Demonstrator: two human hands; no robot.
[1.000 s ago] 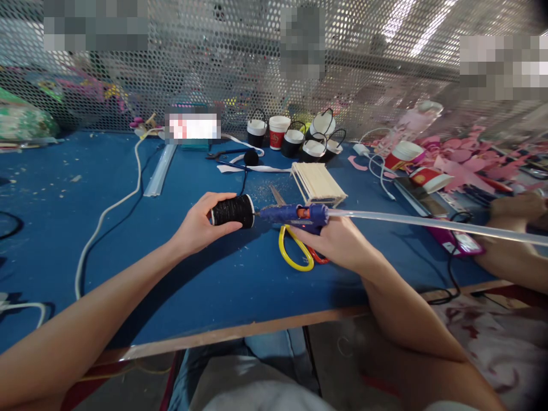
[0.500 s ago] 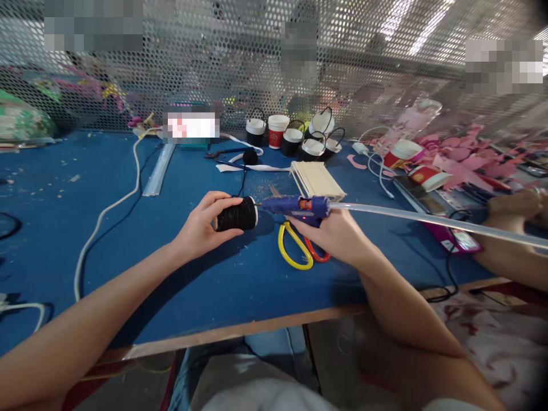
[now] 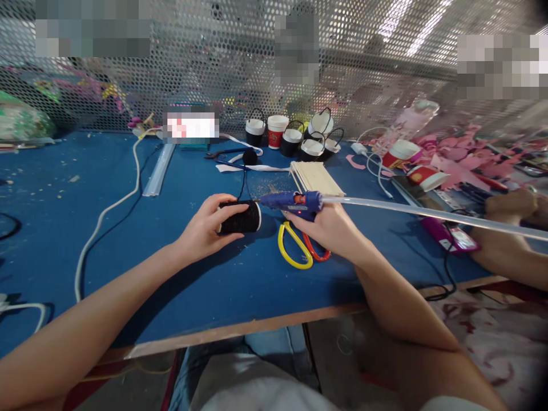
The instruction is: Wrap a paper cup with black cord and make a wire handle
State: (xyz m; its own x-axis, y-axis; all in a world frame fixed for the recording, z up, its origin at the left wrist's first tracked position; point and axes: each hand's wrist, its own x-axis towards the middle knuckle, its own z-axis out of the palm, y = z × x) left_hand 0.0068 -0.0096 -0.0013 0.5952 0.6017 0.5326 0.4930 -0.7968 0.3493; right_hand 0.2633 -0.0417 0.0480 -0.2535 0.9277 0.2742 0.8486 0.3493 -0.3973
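Clearly, the black-wrapped cylinder (image 3: pixel 240 220) lies sideways just above the tabletop, its white rim facing right, gripped between the thumb and fingers of the left hand (image 3: pixel 205 228). The right hand (image 3: pixel 329 225) is closed around a blue glue gun (image 3: pixel 282 201), whose nozzle sits at the cylinder's upper right edge; whether it touches cannot be told. A small pale mark on the gun is too small to read, and a red light glows beside it. A long translucent glue stick (image 3: pixel 406 212) runs out of its back. Black thread (image 3: pixel 242 185) leads up to a dark ball (image 3: pixel 250 157). Scissors (image 3: pixel 299 266) with yellow and red handles lie below the gun.

Farther back, a red cup (image 3: pixel 274 138) carries a printed emblem, illegible here, among black cups (image 3: pixel 291 145) with handles. A purple device (image 3: pixel 445 235) at right bears a pale label, also unreadable; a bright sign by the teal box (image 3: pixel 194 146) is pixelated over. The blue table (image 3: pixel 180 302) is scuffed and flecked, with a brownish front edge. Perforated metal mesh (image 3: pixel 240 85) walls off the back, bright strips showing at upper right. Another person's arm (image 3: pixel 505 251) rests at far right.
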